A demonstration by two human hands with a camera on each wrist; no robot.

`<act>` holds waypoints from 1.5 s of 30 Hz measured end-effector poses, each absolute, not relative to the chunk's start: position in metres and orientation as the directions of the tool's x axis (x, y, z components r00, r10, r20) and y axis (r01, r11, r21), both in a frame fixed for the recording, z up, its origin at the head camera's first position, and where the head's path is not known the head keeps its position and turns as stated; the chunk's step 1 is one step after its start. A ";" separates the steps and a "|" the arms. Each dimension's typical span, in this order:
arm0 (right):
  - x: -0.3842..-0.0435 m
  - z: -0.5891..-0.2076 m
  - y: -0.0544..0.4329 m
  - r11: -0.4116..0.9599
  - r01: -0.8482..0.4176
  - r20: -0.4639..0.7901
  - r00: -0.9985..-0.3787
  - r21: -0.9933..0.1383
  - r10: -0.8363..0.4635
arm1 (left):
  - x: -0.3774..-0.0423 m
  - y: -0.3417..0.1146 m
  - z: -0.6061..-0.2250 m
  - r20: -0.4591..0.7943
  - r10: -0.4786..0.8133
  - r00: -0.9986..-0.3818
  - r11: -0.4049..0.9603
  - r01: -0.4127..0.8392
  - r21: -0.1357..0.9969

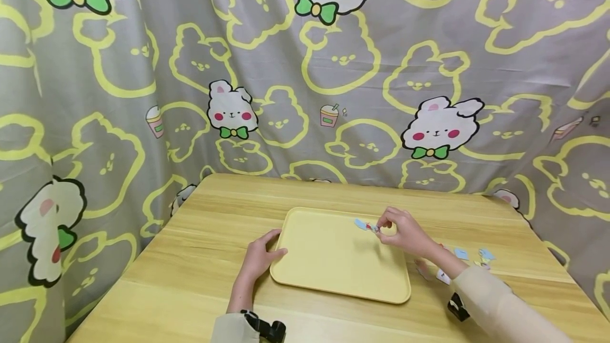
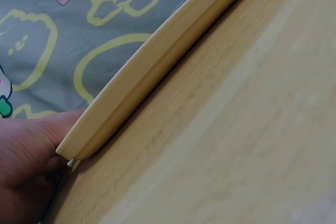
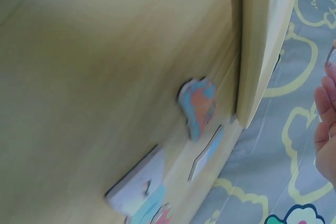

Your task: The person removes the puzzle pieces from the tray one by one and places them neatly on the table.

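A pale yellow tray [image 1: 333,263] lies on the wooden table. My left hand [image 1: 259,255] grips its left edge, thumb over the rim and fingers along the outside; the left wrist view has this hand [image 2: 26,156] at the tray's corner. Over the far right part of the tray, my right hand [image 1: 405,232] pinches a small flat printed piece [image 1: 376,228] between thumb and fingertips. A light blue piece [image 1: 360,224] is just left of it, overlapping it in this view. In the right wrist view only part of the right hand [image 3: 326,129] shows, at the right edge.
Several flat printed pieces lie on the table right of the tray, among them a blue one [image 1: 460,253] and a white one [image 1: 443,277]. The right wrist view shows an orange and blue piece [image 3: 200,106] near the tray's side. A patterned curtain [image 1: 286,68] hangs behind the table.
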State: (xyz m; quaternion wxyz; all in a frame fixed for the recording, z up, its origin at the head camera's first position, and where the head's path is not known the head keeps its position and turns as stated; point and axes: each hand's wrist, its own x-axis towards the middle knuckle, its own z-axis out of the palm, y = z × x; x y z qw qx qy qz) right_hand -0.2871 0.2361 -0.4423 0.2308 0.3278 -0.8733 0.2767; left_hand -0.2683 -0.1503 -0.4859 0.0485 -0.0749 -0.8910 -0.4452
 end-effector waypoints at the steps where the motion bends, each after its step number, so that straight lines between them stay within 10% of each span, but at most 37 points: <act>1: -0.286 -0.442 0.238 0.637 -0.695 0.580 -0.684 -0.335 -0.442 | -0.268 -0.150 -0.486 0.153 0.090 -0.984 0.594 0.176 0.785; 45: -0.221 -0.455 0.343 0.726 -0.641 0.605 -0.688 -0.249 -0.400 | -0.270 -0.151 -0.487 0.146 0.090 -0.985 0.596 0.171 0.785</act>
